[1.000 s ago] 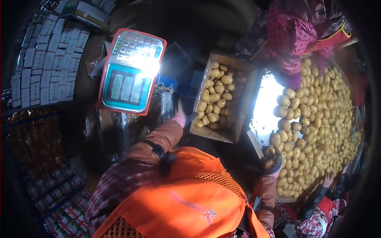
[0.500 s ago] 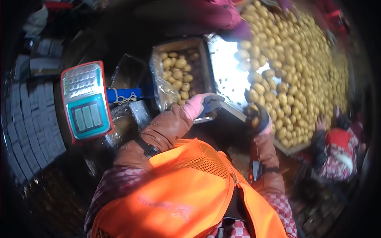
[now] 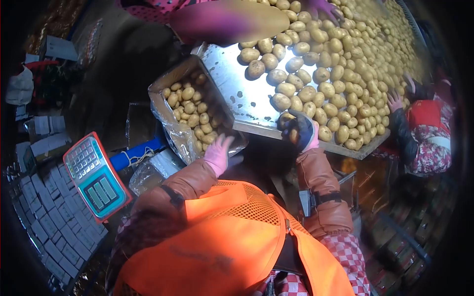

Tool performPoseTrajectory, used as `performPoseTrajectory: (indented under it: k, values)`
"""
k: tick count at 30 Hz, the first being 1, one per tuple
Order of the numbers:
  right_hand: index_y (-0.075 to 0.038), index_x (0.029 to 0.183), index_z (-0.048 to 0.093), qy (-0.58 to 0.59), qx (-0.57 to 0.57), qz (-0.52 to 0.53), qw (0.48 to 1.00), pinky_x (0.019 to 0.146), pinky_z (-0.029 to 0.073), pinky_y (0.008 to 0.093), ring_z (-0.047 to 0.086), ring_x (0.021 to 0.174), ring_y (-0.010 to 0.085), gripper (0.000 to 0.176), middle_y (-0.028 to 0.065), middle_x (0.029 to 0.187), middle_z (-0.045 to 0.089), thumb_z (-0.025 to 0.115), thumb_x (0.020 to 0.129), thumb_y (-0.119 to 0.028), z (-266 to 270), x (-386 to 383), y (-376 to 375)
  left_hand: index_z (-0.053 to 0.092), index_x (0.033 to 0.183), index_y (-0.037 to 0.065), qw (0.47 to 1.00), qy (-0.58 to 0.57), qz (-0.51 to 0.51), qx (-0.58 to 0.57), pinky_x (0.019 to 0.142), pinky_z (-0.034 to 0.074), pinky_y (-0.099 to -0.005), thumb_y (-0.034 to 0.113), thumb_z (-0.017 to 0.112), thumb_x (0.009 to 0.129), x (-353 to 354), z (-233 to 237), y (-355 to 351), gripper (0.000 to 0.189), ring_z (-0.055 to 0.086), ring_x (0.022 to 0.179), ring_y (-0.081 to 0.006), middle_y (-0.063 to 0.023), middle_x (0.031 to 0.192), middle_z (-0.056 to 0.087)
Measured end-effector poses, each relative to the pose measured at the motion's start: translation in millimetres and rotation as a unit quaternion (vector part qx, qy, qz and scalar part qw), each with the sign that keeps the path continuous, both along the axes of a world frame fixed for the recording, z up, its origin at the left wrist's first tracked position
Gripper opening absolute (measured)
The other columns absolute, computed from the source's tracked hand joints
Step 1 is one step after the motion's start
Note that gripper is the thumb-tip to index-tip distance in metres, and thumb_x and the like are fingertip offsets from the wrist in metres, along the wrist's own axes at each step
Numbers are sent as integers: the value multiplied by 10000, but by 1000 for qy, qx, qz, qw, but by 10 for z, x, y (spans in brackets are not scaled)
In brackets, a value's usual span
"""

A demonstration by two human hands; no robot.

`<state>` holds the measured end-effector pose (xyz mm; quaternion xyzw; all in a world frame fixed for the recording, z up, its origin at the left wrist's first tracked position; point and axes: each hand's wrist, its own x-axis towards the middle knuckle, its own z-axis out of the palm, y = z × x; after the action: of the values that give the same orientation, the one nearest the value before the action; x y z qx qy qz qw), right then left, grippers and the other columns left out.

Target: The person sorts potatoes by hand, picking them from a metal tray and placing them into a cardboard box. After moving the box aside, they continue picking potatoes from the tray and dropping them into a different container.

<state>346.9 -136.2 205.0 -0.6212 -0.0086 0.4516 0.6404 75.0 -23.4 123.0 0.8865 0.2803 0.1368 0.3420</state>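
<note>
Two hands are working by the near edge of a metal table. The left hand, in a pink glove, is hovering with fingers spread wide and holding nothing, at the near corner of a plastic-lined box filled with small potatoes; whether it is touching the liner cannot be told. The right hand, in a dark glove, is curling around a potato at the table's near edge, beside the heap spreading far and right. A weighing scale is sitting at near left. A co-worker's hand is resting on the heap at right.
</note>
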Motion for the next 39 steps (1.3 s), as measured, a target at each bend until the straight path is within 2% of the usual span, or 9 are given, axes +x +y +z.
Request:
performPoseTrajectory:
  k: [4,6,8,14,18,19,21,24,39]
  values:
    - [-17,1018,682,-421,-15,181,889,545,501,274,606,620,143,212,89,805,664,545,936,-156,42,14,-1,490,1396,187,930,271,-232,85,758,549,-457,386,752,807,107,-273,6,675,652,871,-359,-174,1027,625]
    - [-3,991,672,85,-48,12,995,544,493,265,596,617,139,249,83,779,644,533,949,-204,54,82,85,486,1417,239,905,324,-276,22,765,539,-476,257,678,854,233,-685,32,596,662,911,-371,-177,1070,640]
    - [12,1093,643,28,0,66,997,520,457,281,572,601,153,321,80,756,622,526,1014,-277,-18,85,-19,533,1391,220,906,288,-307,-50,834,537,-492,114,601,840,263,-622,174,565,667,992,-360,-188,1046,681]
    - [-16,1117,657,31,35,13,999,518,487,317,595,619,178,267,96,799,633,569,1006,-241,58,56,-71,570,1362,126,974,13,120,-189,996,486,-382,-5,452,930,-699,-1010,871,467,629,1124,-275,-157,1225,653]
    - [-17,1076,663,34,44,70,996,516,479,316,583,605,174,281,90,769,622,567,1002,-269,-139,142,-39,570,1357,48,691,-350,582,-248,1022,470,-382,51,572,958,-1187,-835,1558,399,602,1178,-267,-164,1263,639]
    - [-18,1065,663,27,43,58,997,515,475,313,577,602,170,283,85,764,620,567,1001,-277,-86,117,-49,570,1357,48,691,-352,582,-245,1022,470,-382,51,572,958,-1214,-753,1622,399,602,1178,-267,-164,1263,639]
    - [-21,1032,661,34,16,56,998,515,465,305,566,598,165,279,72,753,614,566,1001,-281,-52,125,-27,578,1370,96,740,340,580,32,1017,463,-405,182,638,923,-1073,-522,1776,460,601,1193,-312,-176,1344,611]
    - [-20,1021,658,27,48,32,998,516,457,300,564,599,163,279,72,748,614,559,1005,-280,-20,85,-41,629,1302,64,868,370,317,-96,978,475,-401,207,678,890,-1046,-639,2122,438,626,1160,-335,-186,1280,658]
    - [-22,1281,515,152,114,-145,971,569,489,358,609,716,239,493,152,936,584,565,990,-416,156,273,-61,588,1363,17,977,28,187,-101,956,499,-304,62,636,957,-273,457,864,412,635,1093,-194,-128,1234,662]
